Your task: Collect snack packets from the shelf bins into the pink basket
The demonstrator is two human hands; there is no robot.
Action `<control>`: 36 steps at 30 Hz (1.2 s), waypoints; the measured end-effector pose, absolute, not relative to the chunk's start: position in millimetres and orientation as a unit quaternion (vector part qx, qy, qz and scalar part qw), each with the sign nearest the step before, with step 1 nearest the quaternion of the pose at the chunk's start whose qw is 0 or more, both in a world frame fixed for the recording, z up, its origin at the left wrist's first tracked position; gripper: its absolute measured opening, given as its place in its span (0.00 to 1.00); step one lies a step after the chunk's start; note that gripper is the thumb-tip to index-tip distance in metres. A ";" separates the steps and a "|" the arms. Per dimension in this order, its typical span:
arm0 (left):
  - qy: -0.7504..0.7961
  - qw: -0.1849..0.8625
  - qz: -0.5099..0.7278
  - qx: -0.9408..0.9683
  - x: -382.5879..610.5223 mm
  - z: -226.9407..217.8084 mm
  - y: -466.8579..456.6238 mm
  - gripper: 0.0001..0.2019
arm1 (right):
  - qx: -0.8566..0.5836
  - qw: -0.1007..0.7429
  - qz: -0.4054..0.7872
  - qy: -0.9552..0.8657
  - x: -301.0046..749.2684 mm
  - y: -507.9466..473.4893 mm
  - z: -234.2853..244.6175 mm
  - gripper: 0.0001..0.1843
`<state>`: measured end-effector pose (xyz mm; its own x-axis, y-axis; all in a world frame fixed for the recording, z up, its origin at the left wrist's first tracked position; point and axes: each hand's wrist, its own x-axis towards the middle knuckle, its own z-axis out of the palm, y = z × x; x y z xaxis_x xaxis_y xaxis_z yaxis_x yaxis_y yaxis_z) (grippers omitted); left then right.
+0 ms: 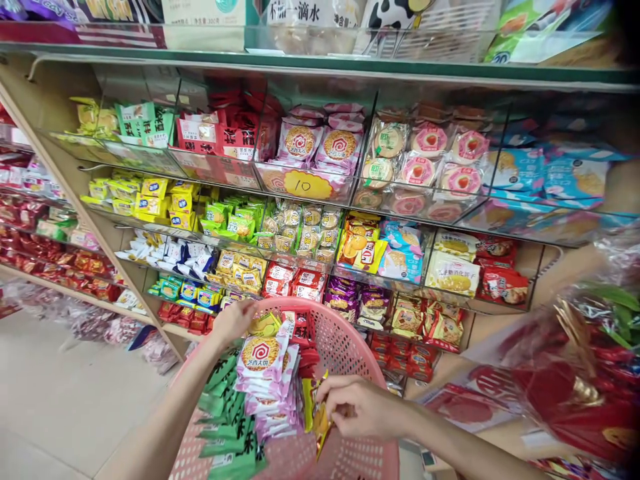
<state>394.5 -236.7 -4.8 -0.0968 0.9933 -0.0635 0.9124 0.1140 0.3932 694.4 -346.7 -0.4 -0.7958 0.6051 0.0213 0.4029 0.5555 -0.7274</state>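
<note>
A pink plastic basket (356, 339) with a perforated wall stands in front of me. Pink-and-white biscuit packets (263, 363) are stacked in its middle, between green packets (225, 407) on the left and red packets (303, 327) behind. My left hand (235, 323) is closed at the basket's far left rim, its fingertips partly hidden. Inside the basket, on the right, my right hand (353, 405) pinches a yellow snack packet (323, 423) beside the stack. A second yellow packet (265, 325) lies near my left hand's fingers.
Tiered shelves (320, 73) of wrapped snacks rise beyond the basket, with clear front panels and a yellow price tag (307, 185) marked 10. At the right, a clear-wrapped red bundle (575, 387) juts close. Tiled floor (45, 400) shows at lower left.
</note>
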 end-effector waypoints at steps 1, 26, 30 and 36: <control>0.731 0.159 0.127 0.651 394.0 -4.6 -236.9 0.23 | -0.285 0.133 0.379 -0.870 693.2 -345.3 -1.7 0.10; 0.734 0.169 0.121 0.647 391.0 -2.5 -240.5 0.24 | -0.363 0.056 0.393 -0.843 692.5 -319.5 -26.0 0.11; 0.738 0.167 0.123 0.642 390.3 -1.3 -242.6 0.24 | -0.373 0.039 0.365 -0.852 691.6 -319.1 -24.1 0.18; 0.743 0.159 0.122 0.639 389.5 0.9 -246.5 0.23 | -0.386 0.030 0.389 -0.836 693.6 -320.8 -26.1 0.33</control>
